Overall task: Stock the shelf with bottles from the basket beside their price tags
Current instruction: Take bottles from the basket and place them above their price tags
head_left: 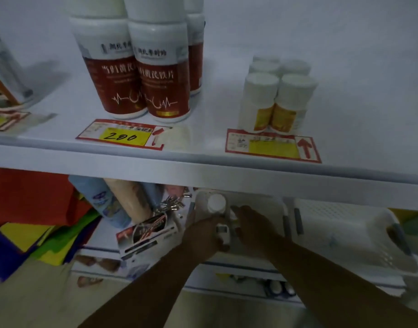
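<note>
Both my hands reach down into a white basket (282,210) below the shelf edge. My left hand (202,233) curls round a small white bottle (223,234). My right hand (254,227) closes its fingers and thumb on another small white bottle (234,216), mostly hidden. A third bottle with a white cap (216,203) stands in the basket's far left corner. On the white shelf (203,166) above, several small white bottles with yellow labels (275,100) stand behind a red and yellow price tag (271,145).
Tall red-labelled bottles (141,76) stand behind a price tag marked 200 (122,136). A second white basket (345,233) sits right of the first. Boxes, a blue pack (104,202) and coloured bags (26,233) crowd the lower left. Bare shelf lies right of the yellow-labelled bottles.
</note>
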The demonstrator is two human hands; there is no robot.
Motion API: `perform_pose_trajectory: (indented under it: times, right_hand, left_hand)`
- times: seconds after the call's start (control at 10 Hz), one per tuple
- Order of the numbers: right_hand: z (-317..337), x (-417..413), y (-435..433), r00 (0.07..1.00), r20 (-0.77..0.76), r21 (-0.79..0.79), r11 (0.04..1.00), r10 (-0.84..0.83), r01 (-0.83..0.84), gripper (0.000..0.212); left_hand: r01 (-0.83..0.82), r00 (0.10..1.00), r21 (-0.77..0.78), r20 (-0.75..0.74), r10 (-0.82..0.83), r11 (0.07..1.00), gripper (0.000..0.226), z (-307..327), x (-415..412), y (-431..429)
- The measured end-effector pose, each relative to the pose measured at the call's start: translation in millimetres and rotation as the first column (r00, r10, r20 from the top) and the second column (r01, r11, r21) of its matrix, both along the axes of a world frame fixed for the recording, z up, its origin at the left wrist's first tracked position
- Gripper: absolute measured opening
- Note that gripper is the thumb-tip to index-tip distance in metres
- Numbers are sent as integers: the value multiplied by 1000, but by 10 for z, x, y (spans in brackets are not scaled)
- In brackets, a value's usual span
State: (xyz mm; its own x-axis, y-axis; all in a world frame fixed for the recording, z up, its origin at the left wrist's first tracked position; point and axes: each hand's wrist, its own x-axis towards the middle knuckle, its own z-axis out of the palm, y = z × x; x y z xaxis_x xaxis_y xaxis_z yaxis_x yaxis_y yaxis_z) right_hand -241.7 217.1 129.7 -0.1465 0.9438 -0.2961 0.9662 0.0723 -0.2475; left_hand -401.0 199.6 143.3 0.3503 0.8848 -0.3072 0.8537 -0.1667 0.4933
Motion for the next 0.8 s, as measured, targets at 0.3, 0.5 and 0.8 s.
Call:
perform_pose_trajectory:
  times: [0.3,0.5,0.8]
  right_hand:
    - [-226,-108,156,950,-141,-106,958,-279,266,30]
    - [47,4,-30,612,-619,-144,837,-493,528,31]
    - [1098,442,-1094,-28,-885,-452,841,-466,298,26]
  left_hand:
    - [-157,988,325,42,151,933,33,-102,72,53]
    - [-326,876,4,377,300,946,40,31,25,80]
    - [-206,447,-409,769,457,889,22,1014,95,-698]
